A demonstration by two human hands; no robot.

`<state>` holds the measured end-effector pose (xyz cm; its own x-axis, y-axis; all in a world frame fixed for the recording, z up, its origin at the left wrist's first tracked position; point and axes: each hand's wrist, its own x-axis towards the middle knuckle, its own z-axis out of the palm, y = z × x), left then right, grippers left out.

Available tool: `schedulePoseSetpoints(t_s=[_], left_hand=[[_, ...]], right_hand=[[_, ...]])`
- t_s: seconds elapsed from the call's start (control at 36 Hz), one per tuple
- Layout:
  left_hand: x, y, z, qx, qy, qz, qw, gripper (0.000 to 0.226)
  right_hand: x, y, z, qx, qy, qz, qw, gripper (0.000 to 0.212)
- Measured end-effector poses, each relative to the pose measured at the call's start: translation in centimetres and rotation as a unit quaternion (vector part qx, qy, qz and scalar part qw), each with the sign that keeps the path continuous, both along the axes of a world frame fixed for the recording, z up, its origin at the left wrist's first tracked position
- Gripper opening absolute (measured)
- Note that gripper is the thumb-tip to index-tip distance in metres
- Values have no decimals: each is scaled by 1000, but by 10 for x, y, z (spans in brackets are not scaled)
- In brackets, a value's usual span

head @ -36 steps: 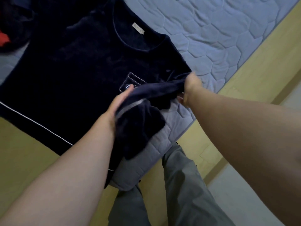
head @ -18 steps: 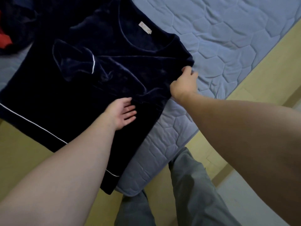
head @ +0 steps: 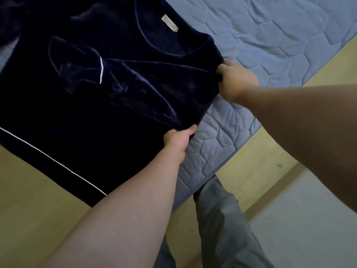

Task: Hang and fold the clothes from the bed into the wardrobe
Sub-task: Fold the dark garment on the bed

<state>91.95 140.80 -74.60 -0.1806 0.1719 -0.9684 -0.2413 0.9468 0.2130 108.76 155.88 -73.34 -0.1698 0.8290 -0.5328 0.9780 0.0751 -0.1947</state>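
Note:
A dark navy velvet top (head: 81, 117) with white piping lies spread flat on the blue quilted mattress (head: 270, 35). One sleeve is folded across its chest, its white-trimmed cuff pointing left. A small label shows inside the neckline. My right hand (head: 234, 82) grips the top's right shoulder edge, fingers curled into the fabric. My left hand (head: 176, 139) pinches the top's right side edge lower down, thumb on top. The bottom hem hangs over the mattress edge at the lower left.
The wooden bed frame (head: 260, 151) borders the mattress on the right and at the lower left. My legs in grey trousers (head: 218, 219) stand at the mattress corner. Pale floor (head: 309, 219) lies at the lower right. More dark cloth sits at the top left.
The sleeve was laid across the chest. My left hand went from resting flat on the top to pinching its side edge. My right hand took a firmer grip on the shoulder edge.

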Motion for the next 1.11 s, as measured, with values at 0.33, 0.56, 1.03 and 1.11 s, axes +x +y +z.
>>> schedulePoseSetpoints(t_s=[0.33, 0.56, 1.03, 1.11], left_hand=[[-69, 38, 26, -35, 8, -22, 999, 31], [-215, 71, 34, 123, 459, -140, 869, 98], [-340, 102, 35, 343, 334, -498, 723, 33], [-355, 105, 41, 350, 311, -451, 760, 37]], right_hand=[[-65, -10, 9, 70, -134, -56, 987, 51], [-178, -46, 2, 22, 69, -12, 997, 40], [-333, 38, 15, -101, 197, -234, 946, 59], [-355, 56, 26, -143, 154, -184, 960, 29]])
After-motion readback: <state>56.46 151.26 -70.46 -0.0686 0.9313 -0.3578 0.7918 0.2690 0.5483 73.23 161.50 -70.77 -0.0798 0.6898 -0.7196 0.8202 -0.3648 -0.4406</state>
